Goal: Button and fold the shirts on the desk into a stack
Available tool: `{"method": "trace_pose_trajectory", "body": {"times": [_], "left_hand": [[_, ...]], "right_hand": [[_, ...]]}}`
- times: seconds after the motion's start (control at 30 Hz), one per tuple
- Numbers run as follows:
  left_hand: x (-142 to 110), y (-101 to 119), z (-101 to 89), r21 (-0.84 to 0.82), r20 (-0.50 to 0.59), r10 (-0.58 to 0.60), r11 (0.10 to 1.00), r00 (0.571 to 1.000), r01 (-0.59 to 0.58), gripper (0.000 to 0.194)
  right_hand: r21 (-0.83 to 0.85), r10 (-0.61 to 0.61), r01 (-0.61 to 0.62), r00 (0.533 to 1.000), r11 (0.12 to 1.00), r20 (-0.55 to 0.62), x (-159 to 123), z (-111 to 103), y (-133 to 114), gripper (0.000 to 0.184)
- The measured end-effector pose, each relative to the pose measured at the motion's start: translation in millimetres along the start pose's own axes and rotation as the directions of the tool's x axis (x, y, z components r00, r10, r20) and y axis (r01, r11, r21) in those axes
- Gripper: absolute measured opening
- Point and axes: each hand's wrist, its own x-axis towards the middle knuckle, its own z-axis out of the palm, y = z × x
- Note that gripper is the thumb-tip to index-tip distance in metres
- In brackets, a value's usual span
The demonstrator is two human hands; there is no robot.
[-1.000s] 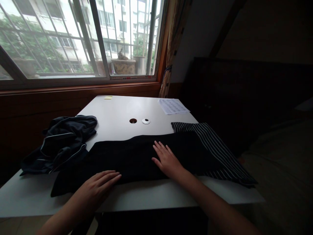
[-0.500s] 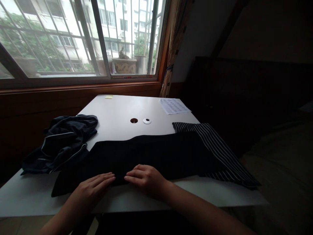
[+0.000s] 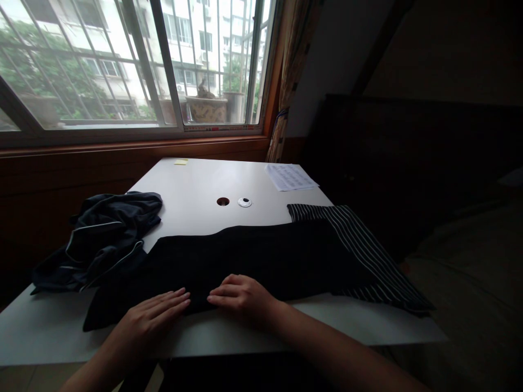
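A long black garment [image 3: 245, 250] lies spread across the table, with black-and-white striped cloth [image 3: 359, 239] showing at its right end. My left hand [image 3: 149, 316] rests on the garment's near edge, fingers stretched out and close together. Just to its right, my right hand [image 3: 241, 295] lies on the same edge, its fingers extended and slightly bent. A small gap of black cloth separates the two sets of fingertips. Neither hand visibly grips the fabric, though the undersides of the fingers are hidden.
A crumpled dark garment with pale piping [image 3: 98, 239] sits at the table's left. On the white table [image 3: 196, 185] are printed sheets [image 3: 290, 177], a yellow sticky note [image 3: 181, 161], a round hole [image 3: 223, 201] and a white ring-shaped cover [image 3: 244, 202]. A barred window stands behind.
Both hands stay in nearly the same place on the black garment. The whole view has shifted very slightly.
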Motion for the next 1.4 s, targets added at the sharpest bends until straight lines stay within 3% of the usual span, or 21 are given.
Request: {"method": "trace_pose_trajectory", "body": {"times": [0.17, 0.53, 0.67, 0.8, 0.93, 1.03, 1.17, 1.3, 1.4], "left_hand": [[-3.8, -2.9, -1.8, 0.027, 0.057, 0.020, 0.999, 0.998, -0.022, 0.054], [-4.2, -3.3, -2.0, -0.022, 0.066, -0.014, 1.000, 0.998, 0.015, 0.045], [4.5, -2.3, -10.3, -0.036, 0.068, 0.020, 0.999, 0.997, -0.018, 0.049], [3.1, -3.9, -13.2, 0.131, 0.100, 0.012, 0.991, 0.995, -0.025, 0.059], [-14.7, -8.6, -12.1, 0.221, 0.120, -0.095, 0.973, 0.988, 0.067, 0.073], [-32.8, -12.7, -11.3, 0.211, 0.097, -0.181, 0.965, 0.979, 0.157, 0.073], [-42.1, -18.7, -18.1, 0.233, 0.122, -0.228, 0.953, 0.966, 0.196, 0.069], [-11.4, -28.4, -30.1, 0.221, 0.114, -0.272, 0.945, 0.956, 0.242, 0.066], [25.3, -42.6, -23.3, 0.177, 0.092, -0.310, 0.940, 0.946, 0.291, 0.060]], "right_hand": [[0.009, 0.018, -0.018, 0.999, 1.000, 0.036, -6.0, -5.3, 0.4, 0.032], [-0.004, 0.143, -0.142, 0.990, 0.990, 0.023, -41.9, -23.9, 2.6, 0.033], [0.002, 0.172, -0.173, 0.980, 0.985, 0.105, -55.6, -34.6, 0.5, 0.038], [-0.007, 0.270, -0.278, 0.926, 0.960, 0.264, -69.1, -51.4, 0.7, 0.057], [-0.077, 0.386, -0.383, 0.860, 0.920, 0.334, -86.6, -63.3, 4.1, 0.070], [-0.138, 0.467, -0.447, 0.824, 0.884, 0.321, -103.8, -70.2, 7.7, 0.072], [-0.227, 0.580, -0.535, 0.768, 0.814, 0.272, -119.3, -84.5, 14.8, 0.066], [-0.323, 0.635, -0.575, 0.764, 0.752, 0.118, -110.0, -95.1, 33.0, 0.066], [-0.397, 0.641, -0.578, 0.767, 0.713, 0.034, -97.0, -95.1, 62.5, 0.069]]}}
